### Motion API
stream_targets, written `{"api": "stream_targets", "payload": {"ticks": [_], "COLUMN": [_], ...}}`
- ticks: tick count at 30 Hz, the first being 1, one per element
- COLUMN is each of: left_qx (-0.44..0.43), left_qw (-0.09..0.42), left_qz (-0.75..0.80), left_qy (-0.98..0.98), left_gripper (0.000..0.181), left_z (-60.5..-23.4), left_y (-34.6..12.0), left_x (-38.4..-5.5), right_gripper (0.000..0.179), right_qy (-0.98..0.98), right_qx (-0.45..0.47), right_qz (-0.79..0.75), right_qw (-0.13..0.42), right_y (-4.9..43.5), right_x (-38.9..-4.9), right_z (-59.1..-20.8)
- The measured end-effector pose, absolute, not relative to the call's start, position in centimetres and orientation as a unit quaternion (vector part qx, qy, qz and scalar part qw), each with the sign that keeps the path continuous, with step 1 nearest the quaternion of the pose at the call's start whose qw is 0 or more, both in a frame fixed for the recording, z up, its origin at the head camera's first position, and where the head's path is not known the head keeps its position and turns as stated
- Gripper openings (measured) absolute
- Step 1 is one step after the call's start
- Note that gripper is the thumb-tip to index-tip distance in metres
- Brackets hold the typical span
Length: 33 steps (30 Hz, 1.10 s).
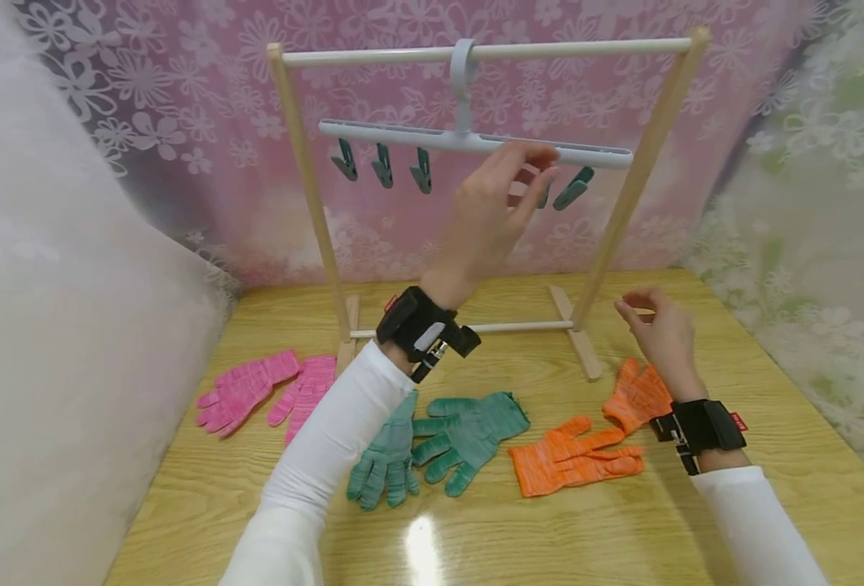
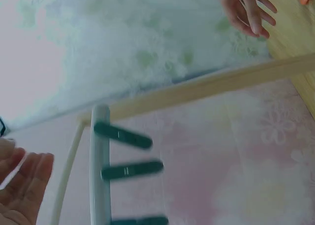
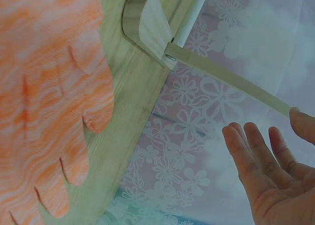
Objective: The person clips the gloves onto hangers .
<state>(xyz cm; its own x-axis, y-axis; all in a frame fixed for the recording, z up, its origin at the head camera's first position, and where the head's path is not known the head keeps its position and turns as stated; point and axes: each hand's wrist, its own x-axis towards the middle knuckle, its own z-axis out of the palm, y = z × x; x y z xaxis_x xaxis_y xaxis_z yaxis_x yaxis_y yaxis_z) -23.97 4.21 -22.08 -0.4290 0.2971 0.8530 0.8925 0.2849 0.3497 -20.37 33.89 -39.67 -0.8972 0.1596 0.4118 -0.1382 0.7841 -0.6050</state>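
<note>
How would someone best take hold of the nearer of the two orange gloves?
Probably by the cuff, pinched from above and the person's left. The nearer orange glove lies on the table with its fingers pointing right, so the cuff is the broad, undivided end, on the side away from the other orange glove.

One green clip (image 1: 544,198) partly hidden behind left hand (image 1: 486,203)

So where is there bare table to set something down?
Free: the tabletop in front of the green gloves and orange gloves; also between the green gloves and the lower rack bar. Crowded: the row from pink gloves to orange.
</note>
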Motion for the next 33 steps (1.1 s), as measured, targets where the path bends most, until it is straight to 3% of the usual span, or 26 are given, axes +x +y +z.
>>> {"api": "stream_targets", "payload": {"ticks": [5, 13, 23, 27, 33], "left_qx": [-0.364, -0.323, -0.284, -0.285, -0.303], "left_qw": [0.296, 0.314, 0.329, 0.314, 0.294], "left_qz": [-0.353, -0.312, -0.306, -0.293, -0.320], "left_qy": [-0.809, -0.837, -0.847, -0.857, -0.848], "left_gripper": [0.030, 0.024, 0.020, 0.021, 0.020], "left_z": [-22.4, -24.3, -24.7, -25.2, -26.0], "left_y": [7.7, 9.8, 9.8, 10.1, 10.5], "left_x": [-23.9, -24.2, -24.2, -24.2, -24.4], "right_gripper": [0.045, 0.047, 0.030, 0.024, 0.030], "right_qy": [-0.911, -0.914, -0.935, -0.949, -0.964], "right_qx": [-0.001, -0.008, 0.033, 0.093, 0.156], "right_qz": [0.341, 0.338, 0.281, 0.242, 0.204], "right_qw": [0.234, 0.223, 0.215, 0.178, 0.065], "right_y": [34.0, 34.9, 36.2, 36.4, 36.7], "right_x": [-19.7, -18.0, -17.4, -17.1, -16.4], "right_z": [-40.3, -40.6, -40.8, -41.3, -41.9]}}
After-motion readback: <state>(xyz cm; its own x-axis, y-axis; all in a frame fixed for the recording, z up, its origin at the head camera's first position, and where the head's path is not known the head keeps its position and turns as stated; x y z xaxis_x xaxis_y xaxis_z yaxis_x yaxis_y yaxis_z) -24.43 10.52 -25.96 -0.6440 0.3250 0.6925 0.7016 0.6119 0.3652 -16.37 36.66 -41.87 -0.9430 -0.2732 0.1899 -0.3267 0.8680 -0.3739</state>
